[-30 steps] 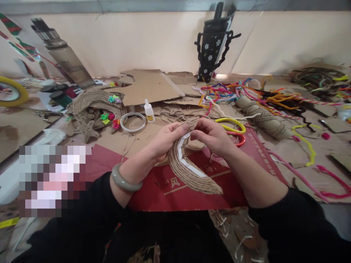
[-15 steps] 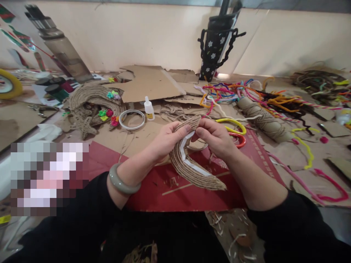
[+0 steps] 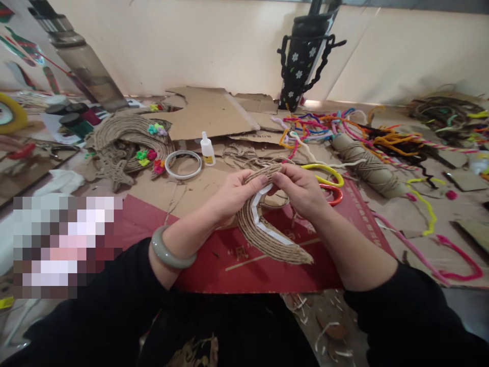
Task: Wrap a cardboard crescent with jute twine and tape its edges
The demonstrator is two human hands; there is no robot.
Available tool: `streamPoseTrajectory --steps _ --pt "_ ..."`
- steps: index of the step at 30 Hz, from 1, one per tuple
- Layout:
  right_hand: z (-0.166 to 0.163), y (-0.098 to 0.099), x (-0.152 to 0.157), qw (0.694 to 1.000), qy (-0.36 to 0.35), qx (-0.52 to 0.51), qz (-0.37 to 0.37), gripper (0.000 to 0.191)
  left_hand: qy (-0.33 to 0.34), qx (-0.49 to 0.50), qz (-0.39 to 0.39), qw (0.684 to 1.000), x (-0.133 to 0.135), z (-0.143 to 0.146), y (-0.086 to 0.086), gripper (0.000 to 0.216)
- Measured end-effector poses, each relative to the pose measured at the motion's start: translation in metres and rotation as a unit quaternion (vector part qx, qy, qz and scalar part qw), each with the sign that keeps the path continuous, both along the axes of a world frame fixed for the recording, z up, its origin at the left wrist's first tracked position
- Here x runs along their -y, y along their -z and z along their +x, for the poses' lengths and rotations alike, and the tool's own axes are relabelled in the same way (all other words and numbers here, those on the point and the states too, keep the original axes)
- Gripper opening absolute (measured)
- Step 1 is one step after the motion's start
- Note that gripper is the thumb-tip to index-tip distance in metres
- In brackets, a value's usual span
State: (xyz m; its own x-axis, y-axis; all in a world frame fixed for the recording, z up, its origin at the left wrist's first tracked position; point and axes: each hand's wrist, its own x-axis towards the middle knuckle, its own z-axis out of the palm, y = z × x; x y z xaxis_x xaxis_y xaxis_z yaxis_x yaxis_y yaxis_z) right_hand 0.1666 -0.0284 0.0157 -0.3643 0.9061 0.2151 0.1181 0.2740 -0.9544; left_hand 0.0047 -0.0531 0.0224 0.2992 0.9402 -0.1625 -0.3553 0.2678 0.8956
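A crescent wrapped in rows of twine (image 3: 250,224) is held up over a red board (image 3: 214,275). A white strip of tape (image 3: 263,224) runs along its inner curve. My left hand (image 3: 233,196) grips the crescent's upper part, thumb on its face. My right hand (image 3: 300,188) pinches the upper tip, its fingers pressed together. What lies right under those fingertips is hidden. Scissors with yellow and red handles (image 3: 330,194) lie just beyond my right hand. A ring of white tape (image 3: 183,164) and a small glue bottle (image 3: 207,149) are beyond my left hand.
Another twine crescent (image 3: 126,130) with coloured flowers and a twine starfish (image 3: 115,168) lie at the left. A twine roll (image 3: 369,165) and tangled pipe cleaners (image 3: 397,140) are at the right. A black tumbler (image 3: 303,66) stands against the wall, and cardboard pieces (image 3: 214,112) lie at the back.
My right fingers have shifted slightly along the crescent's upper tip, still pinching. The crescent stays in both hands, almost unmoved. The view has tilted a little.
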Motion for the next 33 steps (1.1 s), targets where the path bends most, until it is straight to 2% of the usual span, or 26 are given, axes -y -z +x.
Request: streamPoseTrajectory --steps 3,7,12,16,21,26,33 --pt "0.000 0.001 -0.001 1.000 0.012 -0.006 -0.016 0.043 0.003 0.006 0.010 1.000 -0.002 -0.001 0.003 0.034" --pt "0.001 0.004 -0.007 0.990 0.085 -0.108 -0.035 0.042 0.002 -0.013 0.051 0.999 -0.004 -0.004 0.005 0.035" --pt "0.006 0.008 -0.017 0.970 0.162 -0.183 -0.006 0.042 0.025 -0.059 0.063 0.996 -0.006 -0.006 0.005 0.024" --pt "0.004 0.007 -0.012 0.978 0.109 -0.166 -0.055 0.045 -0.003 -0.061 0.071 0.996 -0.007 -0.007 0.006 0.018" --pt "-0.006 0.005 0.000 0.988 0.033 -0.099 -0.116 0.032 -0.020 -0.077 0.089 0.993 -0.009 -0.006 0.007 0.018" --pt "-0.008 0.006 0.002 0.987 0.041 -0.084 -0.131 0.023 -0.025 -0.099 0.096 0.990 -0.007 -0.005 0.005 0.017" --pt "-0.011 0.004 0.003 0.989 0.067 -0.063 -0.114 0.017 -0.021 -0.115 0.096 0.989 -0.007 -0.003 0.005 0.016"
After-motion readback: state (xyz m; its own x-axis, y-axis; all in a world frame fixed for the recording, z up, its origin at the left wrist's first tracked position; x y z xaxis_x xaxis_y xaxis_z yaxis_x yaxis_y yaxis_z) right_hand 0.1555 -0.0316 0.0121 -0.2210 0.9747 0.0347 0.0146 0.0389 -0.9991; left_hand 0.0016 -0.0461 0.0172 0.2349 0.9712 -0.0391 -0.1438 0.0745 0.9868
